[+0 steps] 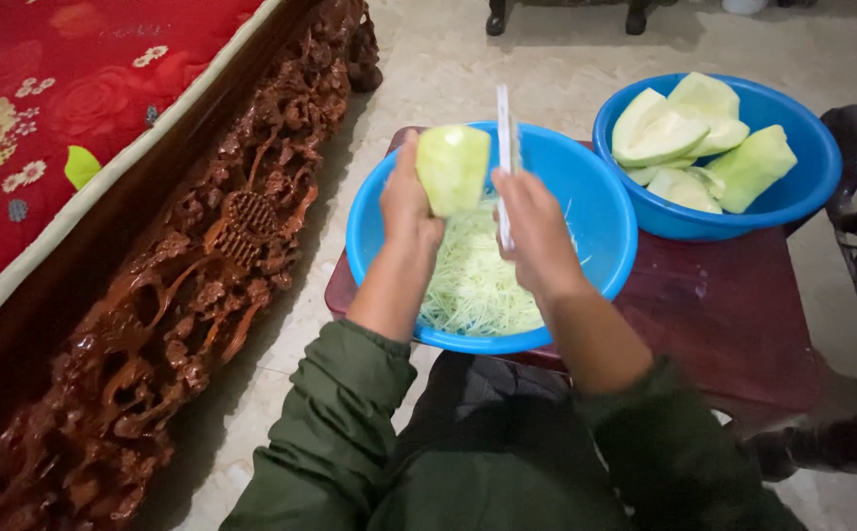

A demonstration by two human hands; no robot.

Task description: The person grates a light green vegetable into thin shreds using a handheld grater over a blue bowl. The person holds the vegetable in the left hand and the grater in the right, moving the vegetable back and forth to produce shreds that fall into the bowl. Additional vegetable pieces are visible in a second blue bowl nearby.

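Overhead, the left hand (407, 202) grips a peeled pale-green fruit chunk (453, 167) while the right hand (535, 231) clasps a slim white shredding blade (505, 147), both above a round blue plastic bowl (605, 206) of pale shreds (473, 285).

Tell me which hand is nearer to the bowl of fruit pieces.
Right. The right hand, holding a shredder, is beside the bowl of fruit pieces; the left hand, holding a peeled piece, is farther left over the bowl of shreds.
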